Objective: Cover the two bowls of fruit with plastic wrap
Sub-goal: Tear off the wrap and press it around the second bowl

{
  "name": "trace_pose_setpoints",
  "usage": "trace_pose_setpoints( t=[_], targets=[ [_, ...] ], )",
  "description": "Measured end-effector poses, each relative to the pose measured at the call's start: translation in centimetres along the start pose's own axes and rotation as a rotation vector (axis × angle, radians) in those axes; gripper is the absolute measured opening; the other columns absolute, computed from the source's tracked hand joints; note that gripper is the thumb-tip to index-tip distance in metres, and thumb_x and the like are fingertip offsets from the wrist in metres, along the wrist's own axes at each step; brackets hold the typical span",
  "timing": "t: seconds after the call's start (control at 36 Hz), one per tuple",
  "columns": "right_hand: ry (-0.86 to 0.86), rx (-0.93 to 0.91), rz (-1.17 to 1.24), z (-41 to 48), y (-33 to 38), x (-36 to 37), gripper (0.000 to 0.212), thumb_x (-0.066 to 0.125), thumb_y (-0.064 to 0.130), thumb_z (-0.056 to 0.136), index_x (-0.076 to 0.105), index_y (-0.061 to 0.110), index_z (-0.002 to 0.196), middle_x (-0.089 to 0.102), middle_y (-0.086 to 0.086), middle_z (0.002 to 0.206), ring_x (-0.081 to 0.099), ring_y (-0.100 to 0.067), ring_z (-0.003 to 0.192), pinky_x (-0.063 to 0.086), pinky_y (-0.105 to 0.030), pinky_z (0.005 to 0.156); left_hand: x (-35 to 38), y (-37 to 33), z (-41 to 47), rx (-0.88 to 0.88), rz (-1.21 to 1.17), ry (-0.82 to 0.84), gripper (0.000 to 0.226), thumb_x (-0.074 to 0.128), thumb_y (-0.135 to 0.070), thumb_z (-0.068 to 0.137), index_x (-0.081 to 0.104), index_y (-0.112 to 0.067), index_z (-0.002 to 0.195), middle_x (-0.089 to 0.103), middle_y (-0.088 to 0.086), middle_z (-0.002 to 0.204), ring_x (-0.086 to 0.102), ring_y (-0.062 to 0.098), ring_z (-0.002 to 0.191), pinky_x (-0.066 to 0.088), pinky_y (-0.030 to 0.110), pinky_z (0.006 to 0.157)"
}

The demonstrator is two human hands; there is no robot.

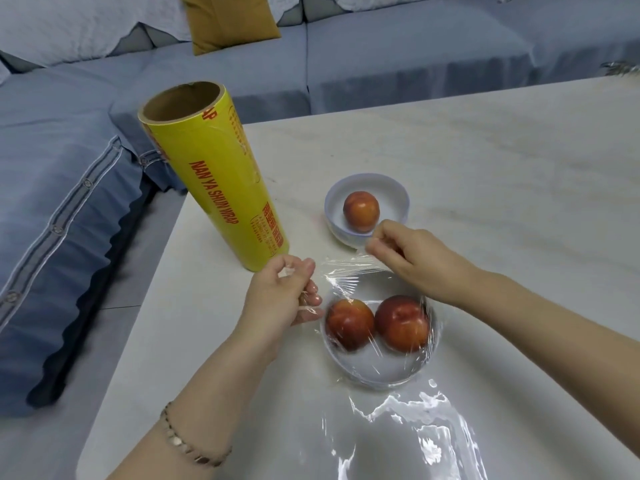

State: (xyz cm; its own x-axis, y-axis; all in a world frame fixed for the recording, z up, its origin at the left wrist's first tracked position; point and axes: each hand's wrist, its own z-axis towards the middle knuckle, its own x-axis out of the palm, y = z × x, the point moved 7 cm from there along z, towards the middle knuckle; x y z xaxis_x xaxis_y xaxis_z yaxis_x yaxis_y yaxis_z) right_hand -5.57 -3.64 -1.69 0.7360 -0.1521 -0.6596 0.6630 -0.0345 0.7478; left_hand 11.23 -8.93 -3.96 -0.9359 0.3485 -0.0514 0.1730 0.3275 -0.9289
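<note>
Plastic wrap [398,427] drapes the near bowl [375,367]; left hand [287,294] and right hand [410,259] seemingly pinch its edge.

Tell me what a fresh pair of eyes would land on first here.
The tall yellow roll stands upright at the left edge of the table. In front of it, the left hand and right hand pinch the film stretched over the near bowl, which holds two red fruits. Just beyond the right hand, the far bowl holds one fruit, with no film visible over it.
</note>
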Motion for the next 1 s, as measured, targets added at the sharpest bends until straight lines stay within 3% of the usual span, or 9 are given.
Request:
trace_pose_setpoints(
  t=[0.08, 0.19, 0.28, 0.39, 0.56, 0.67, 0.75, 0.89, 1.0],
  targets=[
    [0.015, 0.025, 0.031, 0.5, -0.2, 0.1, 0.032, 0.066, 0.036, 0.080, 0.042, 0.025, 0.061, 0.040, 0.009, 0.055, 0.042, -0.003, 0.052, 0.032, -0.017, 0.054, 0.3, -0.6, -0.2, 0.163, 0.085, -0.075, 0.018, 0.050, -0.016, 0.095, 0.047, -0.018, 0.077, 0.041, 0.001, 0.052, 0.036, 0.006, 0.036, 0.036, 0.017, 0.035],
    [0.099, 0.140, 0.128, 0.9, -1.5, -0.2, 0.047, 0.069, 0.037, 0.078, 0.042, 0.010, 0.050, 0.033, 0.005, 0.044, 0.033, -0.006, 0.038, 0.030, -0.016, 0.044, 0.8, -0.4, -0.2, 0.168, 0.050, -0.043, 0.017, 0.051, -0.019, 0.095, 0.044, -0.018, 0.080, 0.038, -0.001, 0.050, 0.031, 0.005, 0.034, 0.027, 0.013, 0.036],
    [0.138, 0.159, 0.239, 0.6, -1.9, -0.8, 0.040, 0.066, 0.029, 0.082, 0.061, -0.006, 0.062, 0.038, 0.000, 0.043, 0.038, -0.009, 0.036, 0.035, -0.014, 0.041, 1.0, -0.3, -0.1, 0.130, 0.065, 0.056, 0.019, 0.056, -0.019, 0.091, 0.046, -0.013, 0.077, 0.039, 0.002, 0.050, 0.030, 0.009, 0.036, 0.025, 0.014, 0.037],
    [0.092, 0.083, 0.212, 0.4, -1.5, -1.1, 0.046, 0.063, 0.027, 0.084, 0.058, -0.016, 0.072, 0.033, -0.004, 0.048, 0.031, -0.006, 0.039, 0.031, -0.013, 0.043, 1.1, -0.1, 0.0, 0.044, 0.201, 0.212, 0.017, 0.065, -0.015, 0.085, 0.057, -0.009, 0.071, 0.041, -0.007, 0.041, 0.031, 0.005, 0.033, 0.027, 0.013, 0.036],
    [-0.059, -0.016, 0.155, 0.1, -1.1, -1.3, 0.042, 0.065, 0.035, 0.078, 0.067, -0.007, 0.073, 0.059, -0.026, 0.067, 0.043, -0.013, 0.059, 0.035, -0.026, 0.057, 0.1, -0.1, 0.6, 0.054, 0.203, 0.106, 0.030, 0.057, -0.023, 0.092, 0.064, -0.010, 0.065, 0.045, 0.002, 0.059, 0.041, 0.007, 0.046, 0.040, 0.013, 0.044],
    [-0.038, -0.009, 0.136, 0.0, -0.9, -0.8, 0.024, 0.063, 0.025, 0.084, 0.064, 0.015, 0.061, 0.053, 0.016, 0.042, 0.047, -0.001, 0.045, 0.034, -0.011, 0.052, 0.6, -0.2, 0.1, 0.117, 0.149, -0.058, 0.029, 0.045, -0.016, 0.098, 0.053, -0.012, 0.070, 0.052, 0.002, 0.062, 0.054, 0.005, 0.044, 0.047, 0.020, 0.043],
    [-0.098, -0.008, 0.100, -0.1, -0.8, -0.9, 0.034, 0.054, 0.028, 0.089, 0.057, 0.022, 0.056, 0.049, 0.019, 0.037, 0.050, 0.002, 0.043, 0.036, -0.010, 0.053, 0.9, -0.9, -0.8, 0.316, 0.299, -0.218, 0.030, 0.039, -0.022, 0.099, 0.047, -0.012, 0.072, 0.050, 0.006, 0.061, 0.053, 0.028, 0.063, 0.047, 0.041, 0.063],
    [-0.181, -0.010, -0.017, -0.4, -1.6, -1.6, 0.036, 0.049, 0.035, 0.091, 0.056, 0.020, 0.059, 0.051, 0.020, 0.041, 0.052, 0.002, 0.048, 0.036, -0.014, 0.057, 1.6, -1.8, -2.6, 0.548, 0.552, -0.276, 0.024, 0.032, -0.026, 0.100, 0.050, -0.011, 0.094, 0.056, -0.002, 0.082, 0.052, 0.026, 0.078, 0.031, 0.029, 0.063],
    [-0.210, -0.058, -0.131, -0.5, -2.0, -1.9, 0.027, 0.052, 0.032, 0.090, 0.056, 0.026, 0.064, 0.045, 0.021, 0.054, 0.045, -0.003, 0.054, 0.032, -0.022, 0.060, 0.9, -1.4, -2.2, 0.562, 0.641, -0.250, 0.016, 0.033, -0.027, 0.099, 0.043, -0.020, 0.090, 0.057, 0.001, 0.083, 0.050, 0.025, 0.074, 0.028, 0.026, 0.059]
  ],
)
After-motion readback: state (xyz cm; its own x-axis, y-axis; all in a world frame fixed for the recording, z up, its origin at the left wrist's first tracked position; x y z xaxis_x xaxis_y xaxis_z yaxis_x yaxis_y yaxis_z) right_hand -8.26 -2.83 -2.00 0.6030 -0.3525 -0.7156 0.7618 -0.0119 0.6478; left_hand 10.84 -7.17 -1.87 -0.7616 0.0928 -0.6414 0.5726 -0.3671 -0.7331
